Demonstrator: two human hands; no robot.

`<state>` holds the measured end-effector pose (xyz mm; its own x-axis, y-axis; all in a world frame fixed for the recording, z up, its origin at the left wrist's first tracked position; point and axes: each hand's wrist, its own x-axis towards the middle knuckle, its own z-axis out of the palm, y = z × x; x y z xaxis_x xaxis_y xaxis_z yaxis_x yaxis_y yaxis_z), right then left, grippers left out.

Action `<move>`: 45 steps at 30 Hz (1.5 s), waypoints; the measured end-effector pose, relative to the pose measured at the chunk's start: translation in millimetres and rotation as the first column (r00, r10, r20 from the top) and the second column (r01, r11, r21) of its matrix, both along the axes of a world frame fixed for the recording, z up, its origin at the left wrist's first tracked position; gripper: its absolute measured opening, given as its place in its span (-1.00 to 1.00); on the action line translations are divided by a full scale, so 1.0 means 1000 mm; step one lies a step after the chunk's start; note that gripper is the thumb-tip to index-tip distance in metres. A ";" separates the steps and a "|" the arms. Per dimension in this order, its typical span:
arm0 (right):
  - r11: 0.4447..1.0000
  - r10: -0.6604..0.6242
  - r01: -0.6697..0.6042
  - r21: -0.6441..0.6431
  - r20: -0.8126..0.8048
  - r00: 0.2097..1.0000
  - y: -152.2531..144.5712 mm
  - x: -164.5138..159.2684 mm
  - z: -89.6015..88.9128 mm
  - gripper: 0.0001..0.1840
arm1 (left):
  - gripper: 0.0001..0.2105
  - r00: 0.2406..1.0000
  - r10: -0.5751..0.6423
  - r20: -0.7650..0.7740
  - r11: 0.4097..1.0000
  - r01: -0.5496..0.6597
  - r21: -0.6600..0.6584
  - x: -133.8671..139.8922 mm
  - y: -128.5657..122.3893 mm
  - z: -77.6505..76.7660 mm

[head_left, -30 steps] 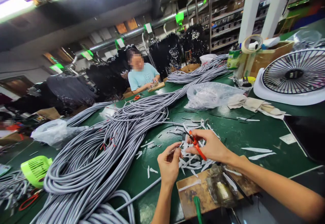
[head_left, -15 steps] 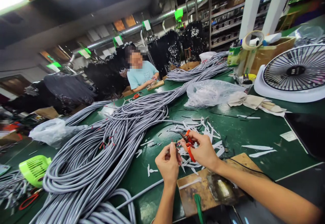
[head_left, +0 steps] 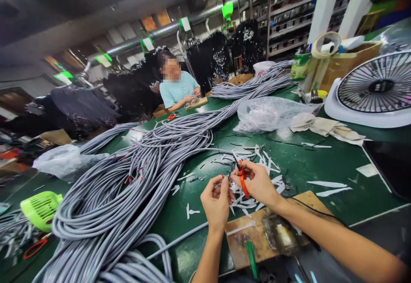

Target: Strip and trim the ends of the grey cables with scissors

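Observation:
My left hand [head_left: 215,201] is closed in a pinch around the end of a grey cable [head_left: 188,236], which runs in from the lower left. Thin coloured wires, one of them red, poke out at the fingertips. Just to its right, my right hand [head_left: 257,184] grips orange-handled scissors [head_left: 243,182], their dark blades pointing up and away from the wires. The right fingertips are close to the wire ends; whether they pinch a wire I cannot tell. White strips [head_left: 245,201] of cut wrapping lie scattered beneath both hands.
A long heap of grey cables [head_left: 128,197] covers the left and middle of the green table [head_left: 334,163]. A wooden board [head_left: 237,246] lies in front of me. Farther off are a clear plastic bag [head_left: 272,111], gloves [head_left: 330,129], a fan [head_left: 375,88] and a seated person [head_left: 180,88].
The scissors have swung more upright, their blades turning away from the wires. My right fingertips have come nearer to my left hand. The view has shifted slightly.

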<state>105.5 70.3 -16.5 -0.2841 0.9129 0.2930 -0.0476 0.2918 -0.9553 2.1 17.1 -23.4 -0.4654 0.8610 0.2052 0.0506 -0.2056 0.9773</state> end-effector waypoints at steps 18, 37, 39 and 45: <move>0.999 -0.024 0.025 0.022 -0.028 0.999 -0.001 0.007 0.003 -0.94 | -0.79 0.975 -0.223 0.019 0.974 0.223 -0.032 -0.009 -0.002 0.003; 0.949 0.216 -0.247 -0.197 -0.168 0.962 0.001 0.009 0.006 -0.74 | -0.90 0.912 -0.408 -0.049 0.892 0.409 0.191 -0.020 -0.003 0.001; 0.964 0.217 -0.223 -0.142 -0.059 0.974 0.000 0.009 0.005 -0.78 | -0.90 0.919 -0.383 -0.094 0.882 0.394 0.259 -0.021 -0.003 0.001; 0.958 -0.067 -0.021 0.285 0.296 0.953 -0.007 0.015 0.010 -0.78 | -0.87 0.954 -0.004 -0.300 0.901 0.133 0.412 -0.027 -0.006 0.006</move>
<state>120.8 62.9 -6.2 -0.3790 0.8123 0.4434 0.2377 0.5485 -0.8016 -24.6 11.5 -17.1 -0.2739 0.6889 0.6712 0.2839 -0.6089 0.7407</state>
